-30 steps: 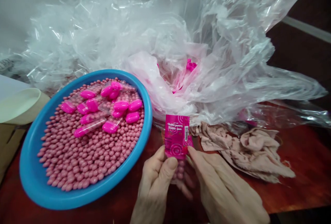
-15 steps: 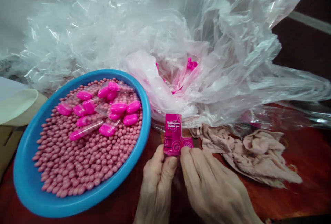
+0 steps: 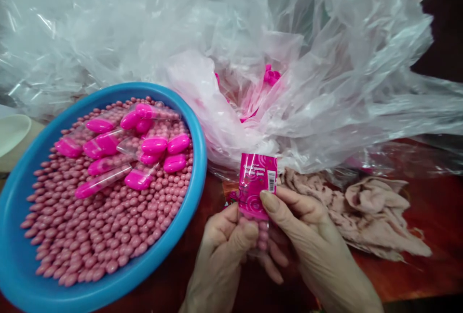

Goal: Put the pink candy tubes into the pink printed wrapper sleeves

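Between my two hands is a small clear tube of pink gumballs [image 3: 262, 236] with a magenta printed label [image 3: 255, 185] round its upper part. My left hand [image 3: 226, 240] pinches the tube low on its left side, thumb in front. My right hand [image 3: 306, 228] holds the label from the right, its thumb pressed on the front near a barcode and its lower fingers behind the tube. To the left stands a blue basin [image 3: 200, 144] full of loose pink gumballs [image 3: 97, 221]. Several filled tubes with bright pink caps [image 3: 154, 145] lie on top of them.
Crumpled clear plastic bags [image 3: 231, 19] heap along the back, with pink pieces [image 3: 270, 75] inside an opened one. A wrinkled beige cloth [image 3: 383, 211] lies on the red table [image 3: 443, 236] at right. A pale cup-like container [image 3: 14, 134] stands at far left.
My right hand has turned from back-up beside the tube to gripping the label, thumb in front. The label now wraps round the tube, its barcode showing. The view has shifted slightly.
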Motion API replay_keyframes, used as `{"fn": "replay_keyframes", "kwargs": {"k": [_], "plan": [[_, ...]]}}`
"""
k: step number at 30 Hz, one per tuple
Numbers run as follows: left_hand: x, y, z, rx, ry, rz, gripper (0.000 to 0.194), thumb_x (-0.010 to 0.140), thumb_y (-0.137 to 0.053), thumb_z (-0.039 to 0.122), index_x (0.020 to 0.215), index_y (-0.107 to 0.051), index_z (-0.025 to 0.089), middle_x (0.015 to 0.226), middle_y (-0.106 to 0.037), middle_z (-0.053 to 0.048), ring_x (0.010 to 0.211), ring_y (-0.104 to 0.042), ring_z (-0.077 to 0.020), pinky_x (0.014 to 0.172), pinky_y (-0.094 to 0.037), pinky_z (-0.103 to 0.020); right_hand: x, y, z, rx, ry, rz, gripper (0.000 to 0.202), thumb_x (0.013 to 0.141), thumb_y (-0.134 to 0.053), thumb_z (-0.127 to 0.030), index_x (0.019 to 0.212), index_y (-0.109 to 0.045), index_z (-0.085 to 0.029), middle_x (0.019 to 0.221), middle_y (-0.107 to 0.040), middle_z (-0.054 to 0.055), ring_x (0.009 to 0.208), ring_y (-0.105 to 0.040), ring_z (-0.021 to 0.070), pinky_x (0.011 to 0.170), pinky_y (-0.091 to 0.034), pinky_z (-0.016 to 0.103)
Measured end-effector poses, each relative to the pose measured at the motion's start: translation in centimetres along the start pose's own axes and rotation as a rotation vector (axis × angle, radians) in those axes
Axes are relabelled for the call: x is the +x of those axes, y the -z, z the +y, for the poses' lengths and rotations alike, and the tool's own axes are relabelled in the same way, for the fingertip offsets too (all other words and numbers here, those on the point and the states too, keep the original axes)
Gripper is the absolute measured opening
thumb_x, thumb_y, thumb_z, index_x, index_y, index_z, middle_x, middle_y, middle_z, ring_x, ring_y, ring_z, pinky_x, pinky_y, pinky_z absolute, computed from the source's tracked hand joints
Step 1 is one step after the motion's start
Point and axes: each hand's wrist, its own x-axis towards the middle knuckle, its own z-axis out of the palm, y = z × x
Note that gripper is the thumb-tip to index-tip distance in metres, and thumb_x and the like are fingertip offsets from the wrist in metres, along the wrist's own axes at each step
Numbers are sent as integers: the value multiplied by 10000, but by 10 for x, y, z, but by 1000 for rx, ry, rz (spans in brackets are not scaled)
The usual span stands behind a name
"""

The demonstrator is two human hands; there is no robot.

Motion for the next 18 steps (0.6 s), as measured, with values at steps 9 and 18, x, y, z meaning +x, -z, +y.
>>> {"fn": "replay_keyframes", "kwargs": {"k": [9, 18], "plan": [[5, -3, -4, 25, -52, -5, 275, 841, -611, 242, 1074, -612, 96, 649, -671, -58, 563, -621, -147, 502, -474, -232, 6, -5, 4, 174, 32, 47, 259, 730, -747, -401, 689, -639, -168, 476, -485, -77, 316, -310, -4, 270, -325, 71], [0, 2, -3, -76, -34, 74, 109, 798, -653, 202, 858, -668, 111, 573, -597, 5, 493, -541, -76, 433, -435, -148, -1, -17, 27, 64, 135, 201, 170, 757, -724, -360, 754, -683, -195, 466, -471, -85, 317, -328, 12, 266, -342, 87]]}}
